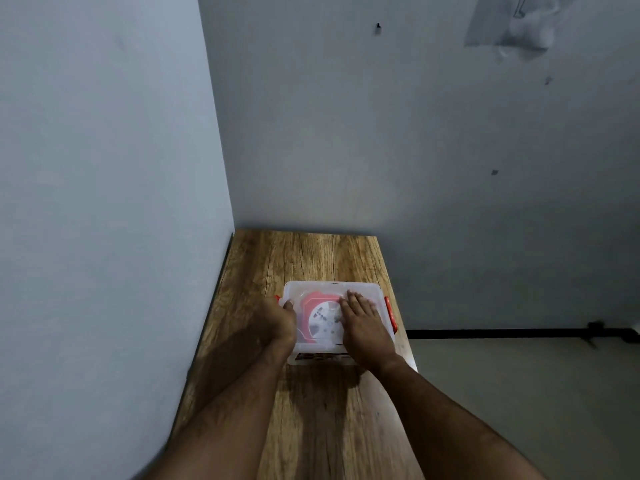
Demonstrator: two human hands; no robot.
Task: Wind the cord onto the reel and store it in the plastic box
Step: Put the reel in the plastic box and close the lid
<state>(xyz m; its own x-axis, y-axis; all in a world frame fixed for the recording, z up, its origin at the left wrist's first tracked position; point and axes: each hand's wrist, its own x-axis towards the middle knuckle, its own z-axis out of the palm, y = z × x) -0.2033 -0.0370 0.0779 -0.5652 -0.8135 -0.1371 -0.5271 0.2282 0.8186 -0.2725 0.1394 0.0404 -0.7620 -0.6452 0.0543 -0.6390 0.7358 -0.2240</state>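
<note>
A clear plastic box (367,292) with a translucent lid and orange latches (390,311) stands on the wooden table (311,258). Through the lid shows the reel (320,322), red with a white round face; the cord itself is not visible. My right hand (363,323) lies flat on the lid with straight fingers, over its right half. My left hand (280,318) is at the box's left edge, fingers curled over the lid's rim near the left latch.
The narrow table stands in a corner, with a wall along its left side and another behind it. Its right edge drops to the floor (519,393). Bare tabletop lies in front of and behind the box.
</note>
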